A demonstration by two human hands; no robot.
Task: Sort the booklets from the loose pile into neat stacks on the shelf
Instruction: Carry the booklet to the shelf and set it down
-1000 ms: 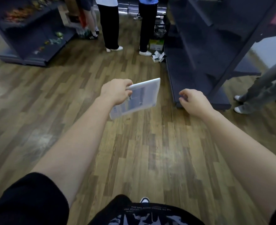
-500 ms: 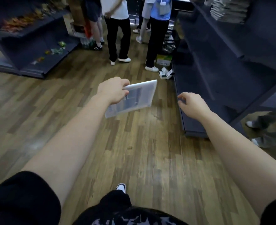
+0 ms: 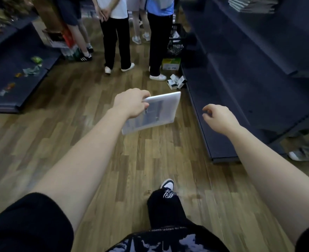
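My left hand (image 3: 131, 102) grips a white booklet (image 3: 159, 110) by its upper left corner and holds it flat above the wooden floor. My right hand (image 3: 219, 118) hangs beside it to the right, fingers loosely curled with nothing in them. The dark shelf unit (image 3: 241, 84) runs along the right side. A stack of booklets (image 3: 252, 4) lies on its upper shelf at the top right.
Several people (image 3: 117, 33) stand in the aisle ahead. A black basket (image 3: 176, 40), a cardboard box (image 3: 171, 63) and small white boxes (image 3: 175, 82) lie by the shelf's far end. Another shelf (image 3: 13, 73) with small packets is at left. A person's shoe (image 3: 295, 155) shows behind the right shelf.
The view has tilted up and moved forward along the aisle, so the shelf and the people look closer. The booklet stays in my left hand. My right hand's fingers have loosened a little.
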